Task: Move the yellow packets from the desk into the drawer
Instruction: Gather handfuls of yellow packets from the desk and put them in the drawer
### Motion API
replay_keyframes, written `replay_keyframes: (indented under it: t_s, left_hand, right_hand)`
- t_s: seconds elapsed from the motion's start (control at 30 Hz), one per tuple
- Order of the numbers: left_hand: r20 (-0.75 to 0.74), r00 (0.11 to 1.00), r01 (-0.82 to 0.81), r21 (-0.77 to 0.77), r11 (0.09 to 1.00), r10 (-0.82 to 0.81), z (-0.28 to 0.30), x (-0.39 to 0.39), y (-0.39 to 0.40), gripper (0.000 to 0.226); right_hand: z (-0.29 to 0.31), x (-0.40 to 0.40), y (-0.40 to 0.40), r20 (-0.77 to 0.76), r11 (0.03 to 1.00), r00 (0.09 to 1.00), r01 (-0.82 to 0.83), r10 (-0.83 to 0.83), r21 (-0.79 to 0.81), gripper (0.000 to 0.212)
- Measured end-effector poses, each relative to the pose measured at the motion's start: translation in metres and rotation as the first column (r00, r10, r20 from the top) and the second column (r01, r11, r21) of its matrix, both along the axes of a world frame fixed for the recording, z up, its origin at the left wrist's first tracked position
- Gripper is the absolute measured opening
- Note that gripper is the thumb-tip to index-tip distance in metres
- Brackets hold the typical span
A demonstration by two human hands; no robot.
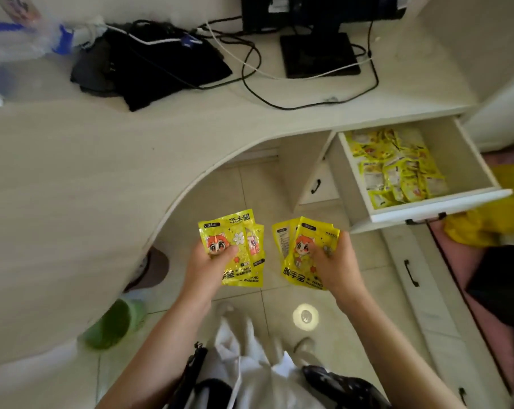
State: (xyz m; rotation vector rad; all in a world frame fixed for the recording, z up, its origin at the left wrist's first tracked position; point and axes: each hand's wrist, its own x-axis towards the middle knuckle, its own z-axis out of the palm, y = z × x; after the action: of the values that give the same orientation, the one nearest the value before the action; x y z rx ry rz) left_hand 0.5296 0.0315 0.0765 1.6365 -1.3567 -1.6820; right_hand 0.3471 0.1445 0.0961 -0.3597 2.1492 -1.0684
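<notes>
In the head view, the left hand [211,262] gripped a few glossy yellow hand-warmer packets [235,246] and the right hand [335,261] gripped another small fan of yellow packets [301,249], both held above the tiled floor, left of the open white wooden drawer [427,206]. That drawer, pulled out beneath the curved pale desk [102,160], held a loose heap of matching yellow packets [397,166].

Yellow packets [232,246] fanned in each hand above the floor; more fill the open drawer [462,160].
</notes>
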Motion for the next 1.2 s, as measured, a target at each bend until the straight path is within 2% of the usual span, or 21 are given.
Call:
replay_keyframes:
  t_s: [0.3,0.53,0.77,1.2]
  left_hand:
    - [-0.045,0.987,0.16,0.075,0.984,-0.157,-0.018,-0.11,0.127,0.025]
    - [-0.056,0.959,0.283,0.094,0.954,-0.279,-0.019,-0.181,0.173,0.025]
    - [-0.069,0.946,0.321,0.089,0.943,-0.315,-0.021,-0.251,0.163,0.023]
    - [-0.017,0.974,0.224,0.193,0.955,-0.225,-0.041,-0.385,0.069,0.018]
  right_hand:
    - [-0.005,-0.085,0.168,0.034,0.977,0.976,0.213,-0.214,0.023,0.021]
    - [-0.011,-0.135,0.227,0.057,0.945,0.943,0.327,-0.328,0.018,0.02]
    - [-0.016,-0.199,0.223,0.076,0.927,0.924,0.375,-0.374,0.001,0.019]
    - [-0.013,-0.338,0.129,0.044,0.939,0.939,0.343,-0.341,-0.029,0.021]
